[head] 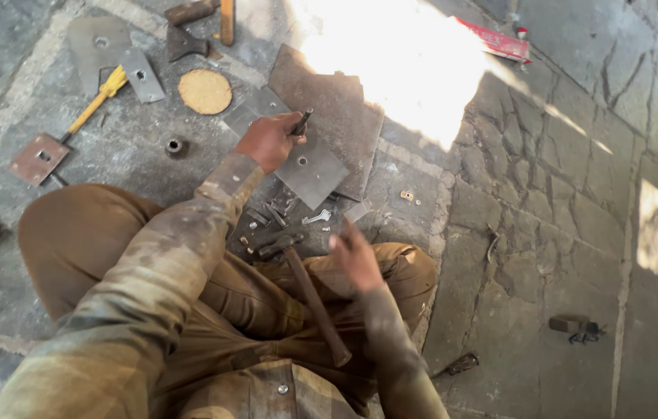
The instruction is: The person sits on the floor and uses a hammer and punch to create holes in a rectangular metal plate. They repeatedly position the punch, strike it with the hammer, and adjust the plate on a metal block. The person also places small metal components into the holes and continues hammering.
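The left hand (269,141) is closed around a short dark metal punch (302,122), whose upper end sticks out far and right of the knuckles. The hand hovers over a grey steel plate (315,167) that lies flat on the stone floor (531,233); the plate has 1 small round hole just right of the hand. This plate overlaps a larger brownish sheet (337,109) lying just beyond it, part of which is washed out by a bright patch of sunlight.

The right hand (354,256) is nearer the body, fingers loosely spread and holding nothing; it is blurred, so finer detail of the fingers cannot be told. Just left of it lies a hammer (306,291), its dark head near small metal scraps by the plate's near corner and its wooden handle running toward the person across the lap.

Far left on the floor lie a yellow-handled tool (100,97), a rusty square plate (38,157) with 1 hole, a lighter grey plate (141,75), a round tan disc (205,91) and a small dark ring-shaped piece (175,145). Another hammer-like tool (189,12) lies at the far edge. A red flat packet (500,43) lies far right, and a small dark object (573,326) sits near right on the cracked stones.
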